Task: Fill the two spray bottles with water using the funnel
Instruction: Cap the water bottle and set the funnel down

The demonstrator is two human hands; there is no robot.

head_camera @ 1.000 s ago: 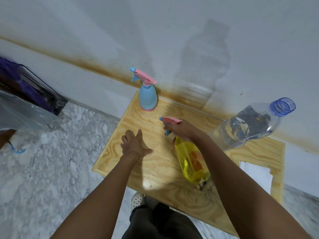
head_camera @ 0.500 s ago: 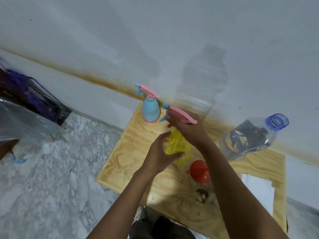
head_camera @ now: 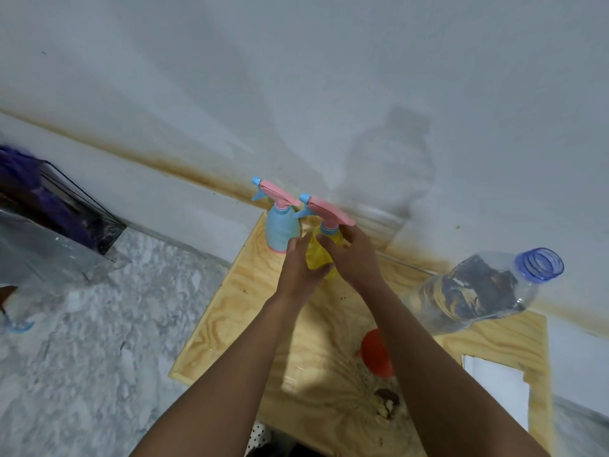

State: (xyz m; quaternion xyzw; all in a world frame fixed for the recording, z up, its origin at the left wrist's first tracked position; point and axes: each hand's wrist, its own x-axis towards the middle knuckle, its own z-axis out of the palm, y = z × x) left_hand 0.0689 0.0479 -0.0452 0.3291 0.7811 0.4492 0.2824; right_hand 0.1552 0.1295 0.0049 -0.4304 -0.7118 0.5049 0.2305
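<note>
A yellow spray bottle (head_camera: pixel 317 258) with a pink and blue trigger head stands upright at the far end of the wooden table (head_camera: pixel 227 324), right beside a blue spray bottle (head_camera: pixel 280 230) with the same kind of head. My left hand (head_camera: pixel 296 272) cups the yellow bottle's left side, thumb across its front. My right hand (head_camera: pixel 354 255) grips it just under the head. A red funnel (head_camera: pixel 375 352) lies on the table under my right forearm, partly hidden. A large clear water bottle (head_camera: pixel 478 291) with an open blue neck stands at the right.
The table stands against a white, stained wall. A dark knot or bit of debris (head_camera: pixel 387 402) lies on the near part of the table. A clear plastic bag (head_camera: pixel 43 258) and a dark wire rack (head_camera: pixel 66 199) sit on the marble floor at the left.
Both hands have carried the yellow spray bottle away from me to stand next to the blue one. My left hand, free a second ago, now holds it.
</note>
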